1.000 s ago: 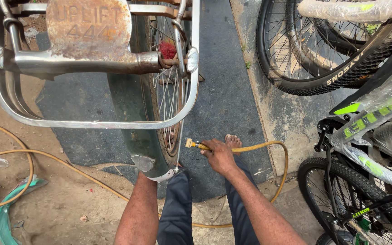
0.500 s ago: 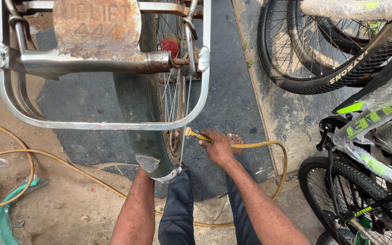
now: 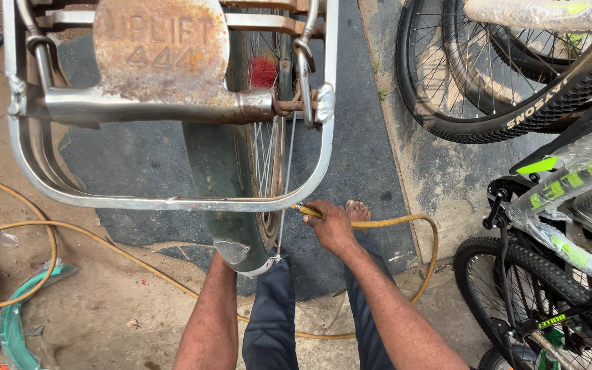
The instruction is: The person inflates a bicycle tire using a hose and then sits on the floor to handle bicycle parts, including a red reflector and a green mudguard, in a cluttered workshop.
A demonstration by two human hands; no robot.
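My right hand grips the brass nozzle of a yellow air hose and presses it against the rear wheel of a bicycle, just under the carrier's rim. My left forearm reaches up behind the green mudguard; the left hand itself is hidden by it. A rusty metal carrier rack sits above the wheel. My bare foot rests beside the right hand.
The bicycle stands on a dark rubber mat over dirt ground. The yellow hose loops at left beside a green tyre. Bicycle wheels lean at upper right, and a wrapped new bicycle stands at right.
The view has shifted so the carrier and wheel sit further right. My right hand has stayed on the hose nozzle at the wheel.
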